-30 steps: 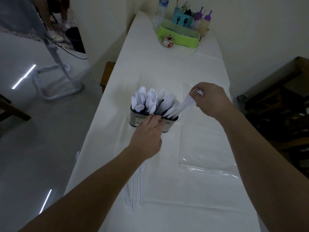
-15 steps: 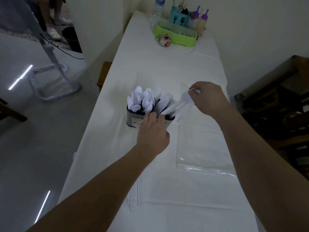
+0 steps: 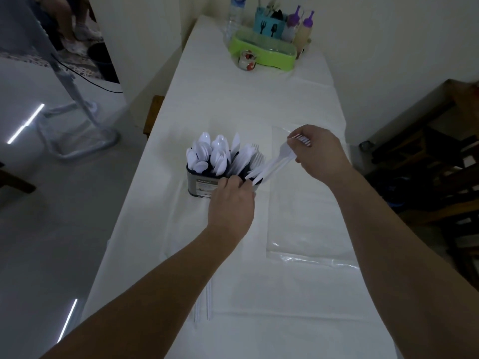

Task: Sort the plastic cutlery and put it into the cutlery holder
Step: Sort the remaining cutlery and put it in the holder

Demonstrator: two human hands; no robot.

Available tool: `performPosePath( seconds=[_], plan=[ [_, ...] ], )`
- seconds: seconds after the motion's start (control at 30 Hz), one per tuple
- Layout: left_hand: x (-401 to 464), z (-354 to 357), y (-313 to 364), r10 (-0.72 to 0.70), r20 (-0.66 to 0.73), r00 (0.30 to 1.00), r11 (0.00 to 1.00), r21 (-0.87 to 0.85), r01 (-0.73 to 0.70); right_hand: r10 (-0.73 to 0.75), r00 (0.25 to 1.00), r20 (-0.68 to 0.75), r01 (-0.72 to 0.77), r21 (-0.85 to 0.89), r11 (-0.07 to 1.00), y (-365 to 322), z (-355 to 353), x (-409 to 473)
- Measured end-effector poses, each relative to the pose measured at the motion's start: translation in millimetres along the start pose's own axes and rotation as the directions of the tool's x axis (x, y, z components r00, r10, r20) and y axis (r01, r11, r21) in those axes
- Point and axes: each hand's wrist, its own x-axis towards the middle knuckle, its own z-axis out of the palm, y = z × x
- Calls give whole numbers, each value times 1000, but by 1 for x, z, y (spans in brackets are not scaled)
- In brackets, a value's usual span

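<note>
A metal cutlery holder [image 3: 201, 186] stands mid-table, packed with white plastic spoons [image 3: 207, 155] on its left and knives and forks [image 3: 255, 158] on its right. My right hand [image 3: 320, 155] grips a small bundle of white plastic cutlery [image 3: 272, 167] by one end; the other end slants down to the holder's right rim. My left hand [image 3: 232, 203] is at the holder's near rim, its fingertips touching the lower ends of that bundle. Whether it pinches them is hidden.
A clear plastic bag [image 3: 308, 211] lies flat right of the holder. White straws [image 3: 207, 304] lie near my left forearm. At the far end sit a green tray [image 3: 264, 51], a teal utensil box [image 3: 268, 24], sauce bottles [image 3: 305, 29] and a small cup [image 3: 247, 60]. A dark wooden chair [image 3: 435, 161] is on the right.
My left hand shifted slightly right along the holder's near rim to the bundle's lower ends. My right hand kept its grip, with the bundle still slanted into the holder.
</note>
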Motion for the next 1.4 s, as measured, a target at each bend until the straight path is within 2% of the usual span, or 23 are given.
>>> performPosePath(
  seconds=[0.17,0.37,0.53,0.9,1.07,1.27,1.4],
  plan=[
    [13,-3,3,-31,79,996,996,-79,38,17,999,38,-17,-8,1000,-1,5,-1],
    [26,-6,7,-73,103,992,982,-166,89,9,999,41,-7,-44,999,2,9,2],
    [35,-2,9,-106,149,983,964,-228,139,-18,1000,-10,18,-20,1000,-3,17,4],
    [50,-2,8,-131,89,987,919,-364,154,-31,992,-121,31,-5,1000,-9,17,15],
    [51,-1,3,-167,139,976,908,-365,207,-30,994,-104,29,-5,1000,-13,26,15],
    [50,2,1,-158,138,978,912,-358,198,-9,997,-71,6,-46,999,-25,32,17],
    [49,3,0,-127,139,982,917,-361,170,53,998,-35,-49,96,994,-33,35,23]
  ],
)
